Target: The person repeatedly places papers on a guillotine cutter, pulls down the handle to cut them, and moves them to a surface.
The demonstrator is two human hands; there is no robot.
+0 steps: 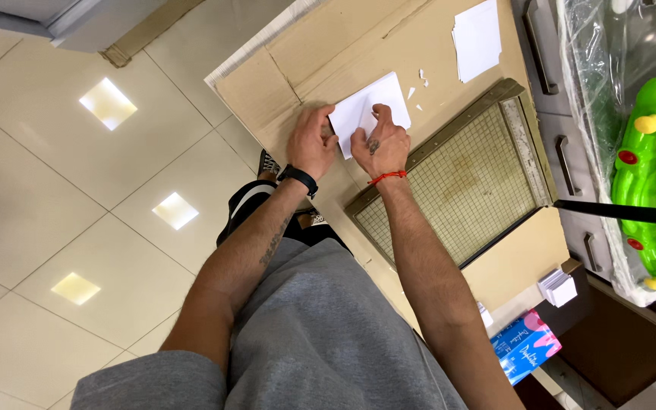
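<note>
Nearest the camera is the person's grey shirt [320, 334], and from it both bare forearms reach out over a worktop covered with brown cardboard [320, 45]. The left hand [311, 144], with a black watch [298, 179] on its wrist, lies palm down on the cardboard, its fingers pressed together and its fingertips resting on the near left edge of a folded sheet of white paper [366, 106]. The right hand [380, 143], with a red string [386, 177] round its wrist, presses down on the same sheet just beside the left hand, its fingers curled close together on a fold; whether it pinches the fold or only flattens it cannot be told. The paper lies flat on the cardboard, near the middle of the worktop. Just to the right of the hands a framed cutting board with a printed grid [457, 182] lies on the worktop, and its black lever arm [616, 212] points off past the right edge. Small paper scraps [421, 76] lie just beyond the folded sheet. Farther off, towards the far right corner, sits a stack of white sheets [477, 38].
</note>
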